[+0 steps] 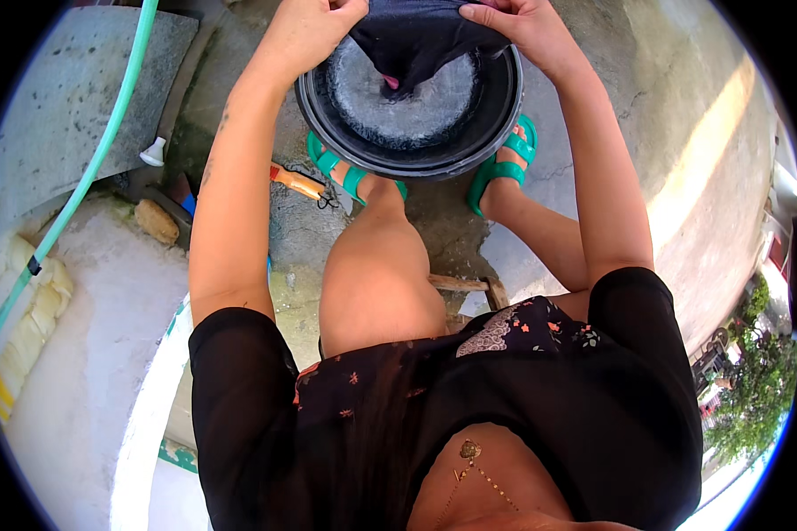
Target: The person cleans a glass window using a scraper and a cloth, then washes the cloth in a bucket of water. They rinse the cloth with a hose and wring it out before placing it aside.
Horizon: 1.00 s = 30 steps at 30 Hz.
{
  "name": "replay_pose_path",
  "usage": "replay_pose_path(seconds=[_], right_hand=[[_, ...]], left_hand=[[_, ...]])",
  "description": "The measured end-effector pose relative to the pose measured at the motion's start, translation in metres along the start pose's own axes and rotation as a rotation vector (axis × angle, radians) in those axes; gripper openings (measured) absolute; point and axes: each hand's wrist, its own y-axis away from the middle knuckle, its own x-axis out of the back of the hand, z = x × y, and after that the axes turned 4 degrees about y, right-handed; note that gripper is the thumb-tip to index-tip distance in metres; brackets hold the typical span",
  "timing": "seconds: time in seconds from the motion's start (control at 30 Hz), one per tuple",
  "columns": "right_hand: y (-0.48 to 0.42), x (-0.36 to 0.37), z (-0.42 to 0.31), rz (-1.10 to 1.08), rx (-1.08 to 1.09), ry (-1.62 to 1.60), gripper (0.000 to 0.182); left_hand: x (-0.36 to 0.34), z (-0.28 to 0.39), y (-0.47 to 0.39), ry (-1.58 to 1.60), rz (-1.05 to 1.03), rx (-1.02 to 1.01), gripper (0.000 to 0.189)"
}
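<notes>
A dark, wet-looking cloth [415, 43] is stretched between my two hands at the top of the view. My left hand [322, 26] grips one edge of it, and my right hand [521, 26] pinches the opposite edge between thumb and fingers. The cloth's lower part hangs to a point over a round black basin [408, 162], with a small pink patch [390, 81] near its tip. Pale, cloudy water [432, 109] shows inside the basin. The cloth's upper edge runs out of the picture.
Green sandals [501, 169] are on my feet beside the basin. A wooden-handled brush or tool [299, 182] lies on the wet concrete floor [292, 232]. To the left are a pale green hose [99, 152], a brown oblong object [156, 222] and a white bulb-shaped piece [153, 152].
</notes>
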Motion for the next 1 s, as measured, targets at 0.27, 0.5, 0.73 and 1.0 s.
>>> replay_pose_path(seconds=[0.27,0.5,0.73,1.0], right_hand=[[0.032,-0.059,0.102,0.019,0.208,0.478,0.038],[0.018,-0.117,0.188,0.135,-0.088,0.845,0.060],[0.014,-0.139,0.208,0.049,-0.084,1.030,0.052],[0.004,-0.188,0.189,0.071,-0.286,0.077,0.022]], left_hand=[[-0.053,-0.060,0.046,-0.526,-0.095,-0.198,0.028],[-0.131,-0.157,0.060,-0.764,-0.305,0.134,0.050],[-0.128,-0.158,0.046,-0.415,-0.326,0.611,0.057],[-0.161,-0.171,0.028,0.564,0.013,1.093,0.068]])
